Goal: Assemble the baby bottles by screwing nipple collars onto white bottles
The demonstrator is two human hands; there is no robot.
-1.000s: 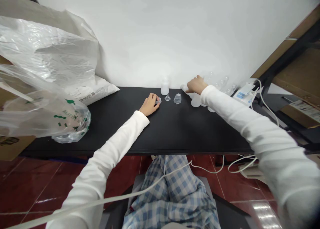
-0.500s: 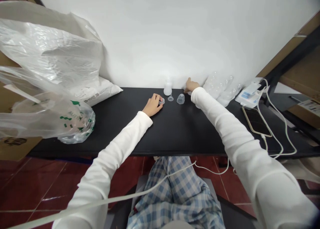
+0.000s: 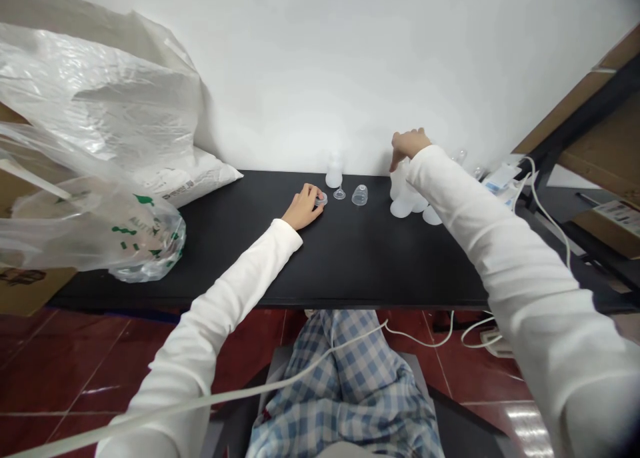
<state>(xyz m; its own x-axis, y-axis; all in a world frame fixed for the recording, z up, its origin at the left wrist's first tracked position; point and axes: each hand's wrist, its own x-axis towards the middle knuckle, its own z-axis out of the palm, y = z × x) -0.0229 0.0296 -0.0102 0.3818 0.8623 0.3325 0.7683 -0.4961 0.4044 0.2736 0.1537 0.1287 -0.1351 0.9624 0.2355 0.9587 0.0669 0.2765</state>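
My left hand (image 3: 304, 206) rests on the table with its fingers closed on a small clear ring (image 3: 323, 199). Just right of it stand a frosted bottle (image 3: 333, 177), a clear bottle nipple (image 3: 339, 193) and a clear dome-shaped cap (image 3: 360, 195). Farther right, by the wall, my right hand (image 3: 409, 143) reaches down with curled fingers onto the top of a frosted bottle (image 3: 397, 183), at the left of a cluster of several similar bottles (image 3: 401, 208). My right sleeve hides part of that cluster, and its fingertips are partly hidden too.
A large white plastic sack (image 3: 125, 98) and a clear bag with green print (image 3: 145, 235) fill the left side. Behind the black table (image 3: 345, 265) rises a white wall. White cables (image 3: 555, 218) and packets (image 3: 503, 177) lie at the right; another cable crosses my lap.
My right hand has moved right and slightly up, from beside the clear cap to the bottle cluster. My left hand stays on the ring. The right forearm now covers the phone.
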